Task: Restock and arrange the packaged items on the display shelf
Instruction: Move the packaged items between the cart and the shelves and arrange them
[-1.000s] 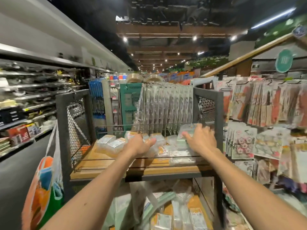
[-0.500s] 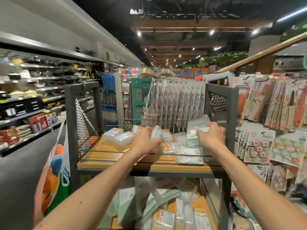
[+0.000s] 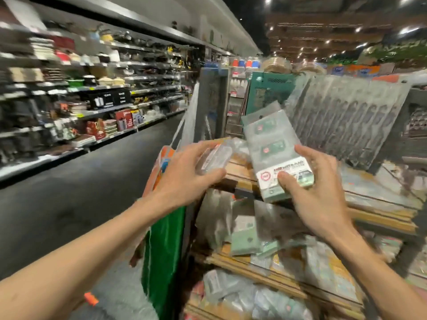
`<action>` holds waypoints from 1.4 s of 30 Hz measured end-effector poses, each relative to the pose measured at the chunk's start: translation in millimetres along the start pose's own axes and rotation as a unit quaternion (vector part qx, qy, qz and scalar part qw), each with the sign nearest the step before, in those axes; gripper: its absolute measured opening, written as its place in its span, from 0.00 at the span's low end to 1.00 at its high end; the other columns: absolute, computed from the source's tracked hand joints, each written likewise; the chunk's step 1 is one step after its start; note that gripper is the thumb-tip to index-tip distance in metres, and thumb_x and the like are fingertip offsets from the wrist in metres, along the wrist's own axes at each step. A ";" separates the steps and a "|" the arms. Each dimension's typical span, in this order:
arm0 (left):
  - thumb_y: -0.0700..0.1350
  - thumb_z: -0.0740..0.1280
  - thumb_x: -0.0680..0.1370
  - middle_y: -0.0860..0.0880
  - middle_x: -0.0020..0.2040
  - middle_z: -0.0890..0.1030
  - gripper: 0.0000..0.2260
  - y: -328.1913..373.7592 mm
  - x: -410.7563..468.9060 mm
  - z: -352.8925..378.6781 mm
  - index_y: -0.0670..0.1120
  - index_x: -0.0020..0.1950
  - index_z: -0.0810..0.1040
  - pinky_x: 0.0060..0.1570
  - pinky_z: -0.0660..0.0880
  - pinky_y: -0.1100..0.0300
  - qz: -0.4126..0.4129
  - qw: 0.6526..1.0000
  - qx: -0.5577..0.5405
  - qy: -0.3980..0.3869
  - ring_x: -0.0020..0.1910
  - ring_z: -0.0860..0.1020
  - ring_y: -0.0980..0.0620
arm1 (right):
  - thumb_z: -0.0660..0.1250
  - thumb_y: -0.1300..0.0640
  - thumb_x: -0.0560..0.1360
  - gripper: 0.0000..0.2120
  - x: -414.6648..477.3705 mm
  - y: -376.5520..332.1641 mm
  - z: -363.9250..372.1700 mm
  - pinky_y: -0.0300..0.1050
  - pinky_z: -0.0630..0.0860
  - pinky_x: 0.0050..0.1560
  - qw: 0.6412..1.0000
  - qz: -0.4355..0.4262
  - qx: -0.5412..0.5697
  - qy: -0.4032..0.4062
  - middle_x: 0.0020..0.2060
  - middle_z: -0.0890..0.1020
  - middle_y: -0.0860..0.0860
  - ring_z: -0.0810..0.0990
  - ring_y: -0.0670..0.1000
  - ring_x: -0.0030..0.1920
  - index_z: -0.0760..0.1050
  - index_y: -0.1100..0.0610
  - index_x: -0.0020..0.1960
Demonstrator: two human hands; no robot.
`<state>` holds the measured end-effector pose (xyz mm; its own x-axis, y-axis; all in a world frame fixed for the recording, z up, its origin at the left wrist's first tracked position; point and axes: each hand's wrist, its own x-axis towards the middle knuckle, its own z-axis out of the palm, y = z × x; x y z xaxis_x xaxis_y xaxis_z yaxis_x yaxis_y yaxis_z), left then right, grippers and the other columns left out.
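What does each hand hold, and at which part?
Left hand grips a clear plastic pack by its near end; right hand holds a pale-green pack at its labelled lower end.

Left hand (image 3: 184, 179), right hand (image 3: 316, 192) apparently gripping.

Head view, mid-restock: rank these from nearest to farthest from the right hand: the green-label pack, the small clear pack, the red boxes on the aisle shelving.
1. The green-label pack: held in the right hand, thumb on its label.
2. The small clear pack: just to the left, gripped by the left hand.
3. The red boxes: far left, well beyond both hands.
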<state>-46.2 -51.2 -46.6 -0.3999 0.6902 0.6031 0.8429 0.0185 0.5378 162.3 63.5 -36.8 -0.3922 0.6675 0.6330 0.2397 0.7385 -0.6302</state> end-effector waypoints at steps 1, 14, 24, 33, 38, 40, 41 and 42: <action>0.53 0.72 0.72 0.60 0.58 0.76 0.24 -15.8 -19.3 -15.1 0.58 0.67 0.73 0.57 0.68 0.60 -0.017 1.000 0.006 0.007 0.59 0.73 0.60 | 0.72 0.59 0.73 0.24 -14.6 -7.6 22.4 0.16 0.58 0.50 0.999 -0.016 0.013 -0.037 0.58 0.69 0.48 0.66 0.32 0.49 0.70 0.50 0.66; 0.63 0.65 0.66 0.50 0.61 0.75 0.32 -226.7 -408.5 -52.3 0.54 0.68 0.72 0.61 0.68 0.57 -0.464 0.883 0.018 -0.069 0.62 0.72 0.51 | 0.65 0.48 0.61 0.32 -312.7 -12.0 327.4 0.51 0.71 0.54 0.832 -0.046 0.073 -0.548 0.55 0.68 0.52 0.67 0.48 0.53 0.70 0.51 0.65; 0.51 0.69 0.75 0.53 0.70 0.64 0.30 -255.1 -607.2 -20.8 0.57 0.74 0.60 0.65 0.63 0.57 -0.652 0.744 -0.002 -0.147 0.70 0.65 0.50 | 0.65 0.60 0.74 0.23 -490.8 -8.9 413.5 0.47 0.66 0.58 0.604 -0.038 -0.062 -0.794 0.62 0.70 0.54 0.73 0.56 0.56 0.67 0.54 0.68; 0.52 0.69 0.75 0.49 0.70 0.63 0.30 -239.9 -678.0 -24.5 0.54 0.73 0.58 0.57 0.72 0.55 -0.670 0.707 0.067 -0.217 0.62 0.73 0.46 | 0.64 0.63 0.75 0.23 -548.4 -21.5 430.1 0.37 0.68 0.49 0.525 -0.033 -0.096 -0.845 0.61 0.73 0.55 0.75 0.53 0.57 0.65 0.55 0.69; 0.54 0.67 0.76 0.47 0.70 0.64 0.26 -238.8 -683.1 -35.4 0.50 0.71 0.62 0.58 0.71 0.56 -0.670 0.699 0.091 -0.234 0.59 0.76 0.48 | 0.65 0.54 0.74 0.28 -548.5 -37.1 432.6 0.52 0.66 0.69 0.515 -0.062 -0.126 -0.846 0.70 0.67 0.53 0.63 0.55 0.71 0.62 0.50 0.72; 0.56 0.65 0.77 0.48 0.70 0.64 0.25 -241.1 -675.8 -40.6 0.51 0.71 0.63 0.62 0.71 0.54 -0.665 0.702 0.098 -0.236 0.59 0.75 0.50 | 0.64 0.51 0.74 0.28 -538.6 -43.1 427.3 0.56 0.66 0.69 0.549 -0.077 -0.138 -0.821 0.71 0.66 0.51 0.63 0.56 0.71 0.61 0.49 0.73; 0.56 0.66 0.76 0.49 0.70 0.65 0.26 -242.0 -664.5 -45.7 0.51 0.71 0.64 0.62 0.72 0.51 -0.654 0.711 0.097 -0.239 0.60 0.74 0.50 | 0.64 0.49 0.75 0.28 -527.8 -46.9 421.9 0.55 0.68 0.67 0.574 -0.084 -0.144 -0.802 0.70 0.67 0.52 0.65 0.56 0.69 0.60 0.49 0.73; 0.56 0.66 0.76 0.49 0.71 0.65 0.26 -244.7 -654.8 -49.2 0.51 0.72 0.64 0.63 0.71 0.49 -0.645 0.721 0.095 -0.234 0.62 0.73 0.50 | 0.65 0.46 0.75 0.29 -518.5 -50.0 418.6 0.55 0.70 0.66 0.594 -0.089 -0.148 -0.786 0.69 0.67 0.52 0.66 0.56 0.68 0.60 0.49 0.73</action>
<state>-8.3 -543.3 -544.1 -0.7678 0.1767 -0.6158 -0.0704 0.9321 0.3553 -18.1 -359.4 -521.7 -0.7241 -0.1658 -0.6695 0.1237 0.9237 -0.3626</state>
